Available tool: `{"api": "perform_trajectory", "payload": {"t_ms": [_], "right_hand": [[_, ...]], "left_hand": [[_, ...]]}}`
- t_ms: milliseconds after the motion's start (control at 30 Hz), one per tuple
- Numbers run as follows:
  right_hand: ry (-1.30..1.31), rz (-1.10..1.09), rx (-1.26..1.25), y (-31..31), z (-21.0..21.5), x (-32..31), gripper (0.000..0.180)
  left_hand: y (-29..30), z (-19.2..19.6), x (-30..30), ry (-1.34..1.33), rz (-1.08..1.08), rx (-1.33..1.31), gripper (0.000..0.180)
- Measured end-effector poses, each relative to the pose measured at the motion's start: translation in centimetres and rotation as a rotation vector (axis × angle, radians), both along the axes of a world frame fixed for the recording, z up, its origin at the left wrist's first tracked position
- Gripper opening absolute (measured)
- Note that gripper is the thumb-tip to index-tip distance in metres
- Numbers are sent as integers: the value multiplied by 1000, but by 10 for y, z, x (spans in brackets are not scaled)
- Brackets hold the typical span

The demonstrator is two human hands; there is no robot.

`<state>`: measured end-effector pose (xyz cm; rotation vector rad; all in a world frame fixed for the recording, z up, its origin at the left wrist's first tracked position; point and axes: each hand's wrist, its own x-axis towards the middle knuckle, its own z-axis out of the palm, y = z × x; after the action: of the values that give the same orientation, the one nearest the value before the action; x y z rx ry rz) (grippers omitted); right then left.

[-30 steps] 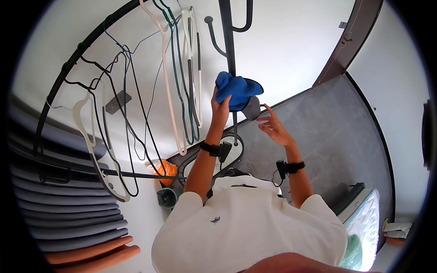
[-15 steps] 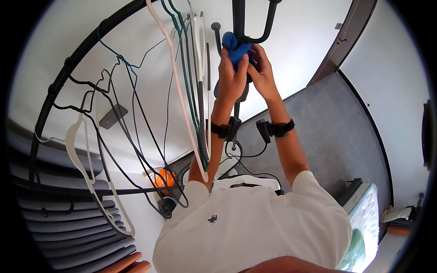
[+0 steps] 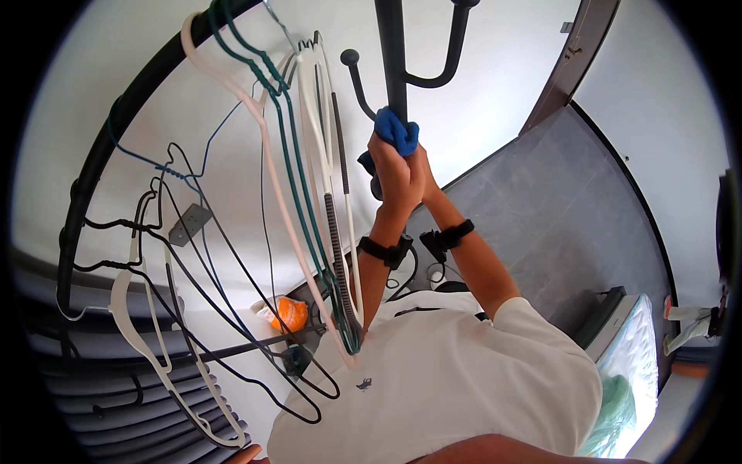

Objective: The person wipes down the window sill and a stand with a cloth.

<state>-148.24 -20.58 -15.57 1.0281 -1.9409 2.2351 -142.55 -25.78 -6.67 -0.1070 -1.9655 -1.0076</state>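
Blue cloth (image 3: 396, 131) is pressed against the black coat-stand pole (image 3: 392, 54), just below its curved hooks, with the left hand (image 3: 390, 174) and right hand (image 3: 421, 166) curled tight around cloth and pole together. The step in hand looks like wiping the pole; the next stroke calls for sliding that grip along it, clear of the hangers (image 3: 309, 193) beside the pole.

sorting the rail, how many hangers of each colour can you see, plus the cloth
green hangers: 2
white hangers: 2
pale pink hanger: 1
thin black wire hangers: about 3, tangled
blue cloth, in both hands: 1
total: about 9
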Motion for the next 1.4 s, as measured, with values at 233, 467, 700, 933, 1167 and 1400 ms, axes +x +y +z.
{"api": "perform_trajectory", "payload": {"t_ms": [233,467,700,933,1167,1400], "right_hand": [[-154,352,407,46,-95,18,67],[-58,512,814,71,-83,-13,82],[54,170,437,57,20,15,49],[489,-140,499,67,84,10,55],[595,-249,586,100,154,55,54],[566,-319,162,89,189,44,49]], "left_hand": [[5,-106,20,-317,-65,315,41],[-19,-85,-1,-776,-264,219,76],[-56,-29,-7,-358,-624,591,108],[-56,0,-15,-230,-590,690,56],[-47,3,8,-312,-609,721,29],[-42,33,1,93,-164,597,37]]}}
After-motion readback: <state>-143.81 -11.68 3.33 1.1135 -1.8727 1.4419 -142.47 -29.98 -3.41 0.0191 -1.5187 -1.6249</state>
